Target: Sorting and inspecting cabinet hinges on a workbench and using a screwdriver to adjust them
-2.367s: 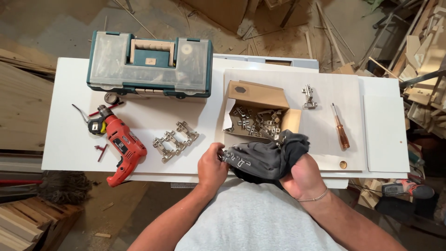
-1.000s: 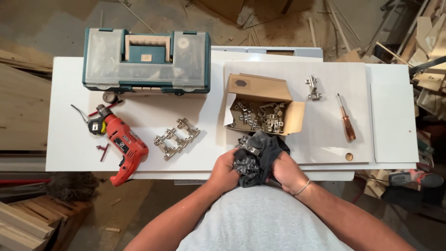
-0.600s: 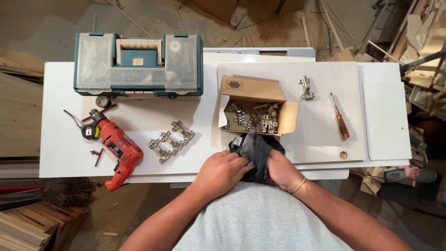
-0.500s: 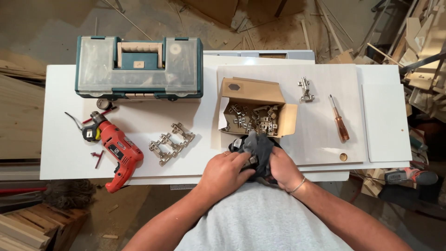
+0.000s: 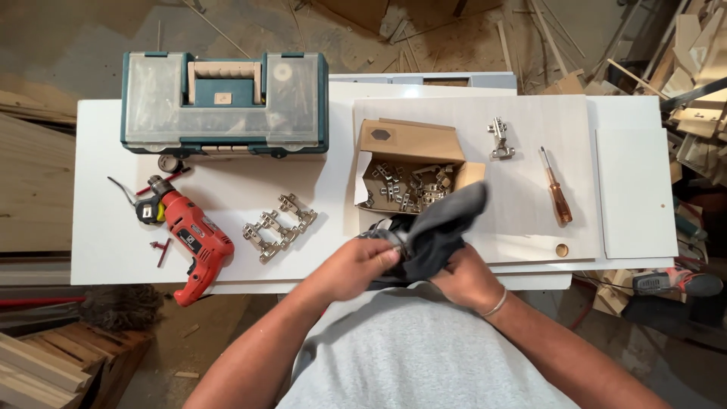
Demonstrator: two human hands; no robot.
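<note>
Gripping a dark grey cloth [image 5: 439, 231] with both hands at the near edge of the white worktop [image 5: 106, 227]. Left hand [image 5: 350, 266] closing around the cloth's lower left part, fingers curled, thumb and fingertips pinching the fabric around a small metal piece that is barely showing, too hidden to identify. Right hand [image 5: 463, 279] clenching the bunched cloth from the right side and below, fingers folded into the fabric. Cloth rising in a loose flap up and to the right, overlapping the near corner of the open cardboard box [image 5: 409, 163]. Box sitting on a pale panel [image 5: 530, 189] and holding a heap of metal hinges [image 5: 405, 189]. Lying well apart to the left: a small row of hinges [image 5: 276, 227] on the worktop. Lying further left: a red power drill [image 5: 193, 238], with a red chuck key [image 5: 161, 250] just beside it. Standing at the far left of the worktop: a teal toolbox [image 5: 225, 102] with a clear lid, closed. Resting on the panel to the right of the box: a single hinge [image 5: 500, 138] and a screwdriver [image 5: 555, 195] with an amber handle.
</note>
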